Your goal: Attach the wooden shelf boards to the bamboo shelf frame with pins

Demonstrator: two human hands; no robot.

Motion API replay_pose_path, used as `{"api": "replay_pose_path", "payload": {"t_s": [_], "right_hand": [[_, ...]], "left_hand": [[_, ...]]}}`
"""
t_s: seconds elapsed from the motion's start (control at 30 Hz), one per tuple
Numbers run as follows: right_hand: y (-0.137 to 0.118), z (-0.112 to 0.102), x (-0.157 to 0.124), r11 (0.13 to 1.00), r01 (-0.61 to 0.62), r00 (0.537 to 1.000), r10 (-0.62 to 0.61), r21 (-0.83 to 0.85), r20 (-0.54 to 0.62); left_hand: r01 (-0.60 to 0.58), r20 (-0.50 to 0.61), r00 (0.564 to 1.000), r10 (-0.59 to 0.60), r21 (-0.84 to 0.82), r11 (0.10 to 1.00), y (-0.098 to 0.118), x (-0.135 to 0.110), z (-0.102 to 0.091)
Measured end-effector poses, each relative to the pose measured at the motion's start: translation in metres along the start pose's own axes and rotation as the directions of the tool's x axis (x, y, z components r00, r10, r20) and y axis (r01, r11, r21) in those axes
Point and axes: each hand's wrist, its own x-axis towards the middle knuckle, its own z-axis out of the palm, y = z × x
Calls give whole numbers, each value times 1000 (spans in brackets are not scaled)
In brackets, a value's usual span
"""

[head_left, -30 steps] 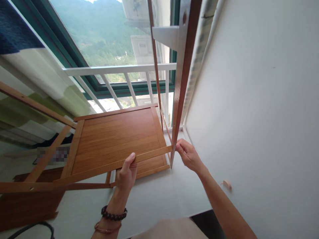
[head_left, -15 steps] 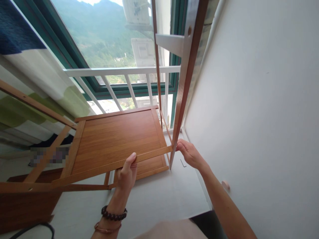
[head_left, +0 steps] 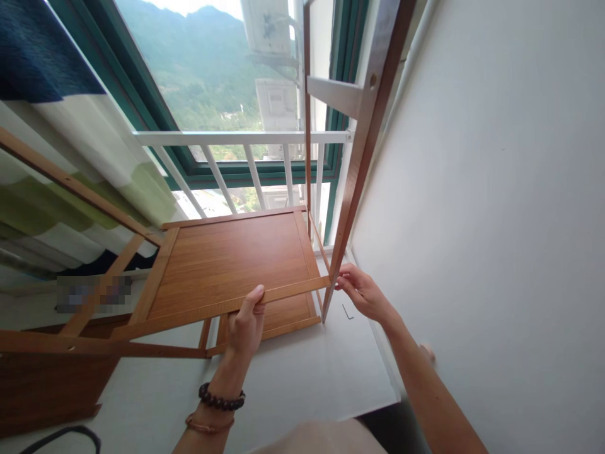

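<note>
My left hand grips the front rail of a brown wooden shelf board, thumb on top and fingers curled beneath. The board belongs to a wooden shelf frame, and its rail meets an upright post on the right. At the outer side of that joint is my right hand, thumb and fingers pinched close together against the post. Whatever lies between those fingertips is too small to make out. A lower wooden shelf board shows beneath the first. An L-shaped hex key lies on the white surface near my right hand.
A white wall rises close on the right. Behind the frame stand a white railing and a green-framed window. Striped curtains hang at left. A dark wooden panel and a black cable lie at lower left.
The view has shifted slightly, and the frame's left part appears further right. My left hand keeps its grip on the rail. My right hand's fingers have shifted a little at the post.
</note>
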Motion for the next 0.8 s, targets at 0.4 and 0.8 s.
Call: {"api": "replay_pose_path", "payload": {"t_s": [0.4, 0.8], "right_hand": [[-3, 2, -3, 985, 3, 999, -9, -171, -35], [-4, 10, -3, 991, -110, 992, 103, -80, -78]], "left_hand": [[50, -7, 999, -50, 5, 999, -2, 2, -1], [7, 2, 1000, -7, 46, 999, 1, -1, 0]]}}
